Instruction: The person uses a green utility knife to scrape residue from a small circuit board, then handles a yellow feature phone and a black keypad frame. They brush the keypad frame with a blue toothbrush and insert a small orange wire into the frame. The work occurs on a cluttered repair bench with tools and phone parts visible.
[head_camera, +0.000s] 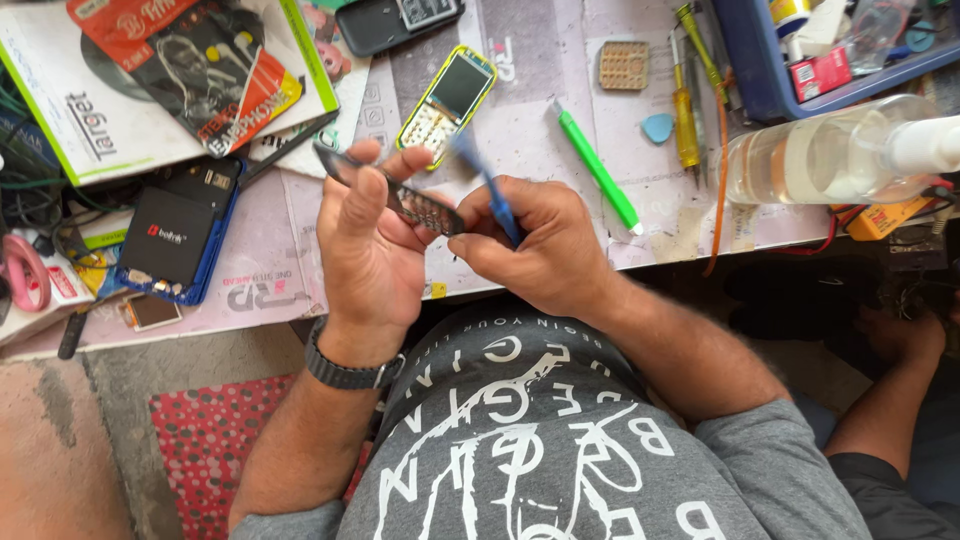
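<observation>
Left hand (368, 250) clamps a thin phone panel (395, 190) at its 12 o'clock edge while the right hand (535, 245) grips a blue tool (490, 190) against it, so a slip could probably bend the panel or flick parts onto the cluttered mat (540, 140).

We see the blue tool (490, 195) in our right hand (535, 245) only as a smear in the middle of the frame, its tip too blurred to make out, and our left hand (370, 250) covers the middle of the dark phone part (420, 205) it grips. At the upper right the blue tray (760, 75) and clear bottle (840, 155) run off the edge. Another person's arm (890, 400) is cut off at lower right.
</observation>
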